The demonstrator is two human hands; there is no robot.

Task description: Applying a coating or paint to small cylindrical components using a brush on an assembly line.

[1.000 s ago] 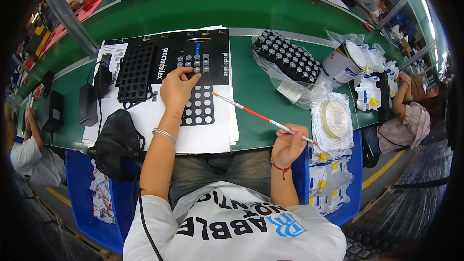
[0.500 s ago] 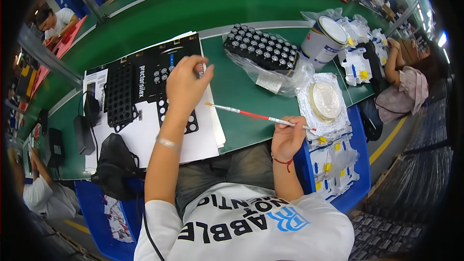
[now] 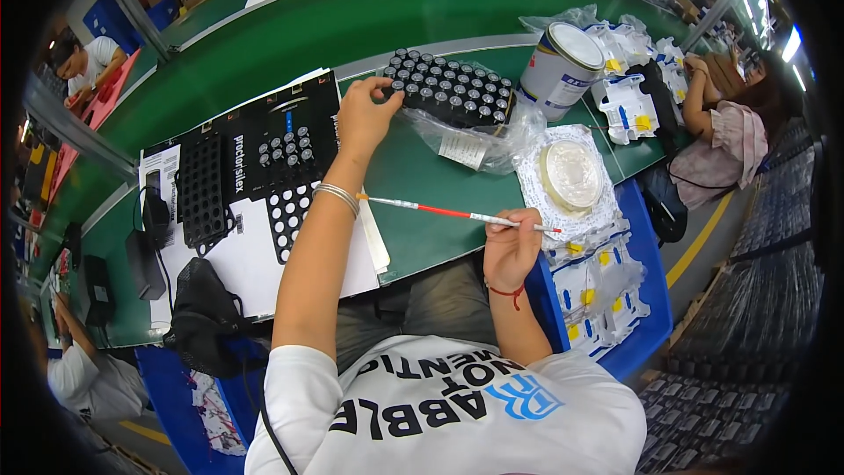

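Observation:
My left hand [image 3: 363, 119] reaches to the near-left corner of a black tray [image 3: 505, 127] filled with rows of round black knobs with silvery tops. Its thumb and forefinger close around a corner knob [image 3: 397, 86]. In my right hand [image 3: 513, 246] a thin paintbrush [image 3: 431, 208] with a red and white handle lies across the fingers, bristles pointing left. Left of my left forearm, several similar knobs [image 3: 291, 158] stand grouped on a flat black printed sheet [image 3: 255, 136]. A perforated black plate [image 3: 286, 215], partly behind the forearm, lies nearer to me.
Clear plastic wrap [image 3: 435, 136] surrounds the knob tray. A paint can [image 3: 561, 70] stands behind a round pale dish [image 3: 571, 176] on white padding. A blue bin [image 3: 655, 299] with white parts is at right. At left are a black hole tray [image 3: 202, 189] and a black bag [image 3: 204, 299].
My left hand has moved right and away from me, from above the printed sheet to the knob tray. The brush stays in my right hand. The view has shifted slightly.

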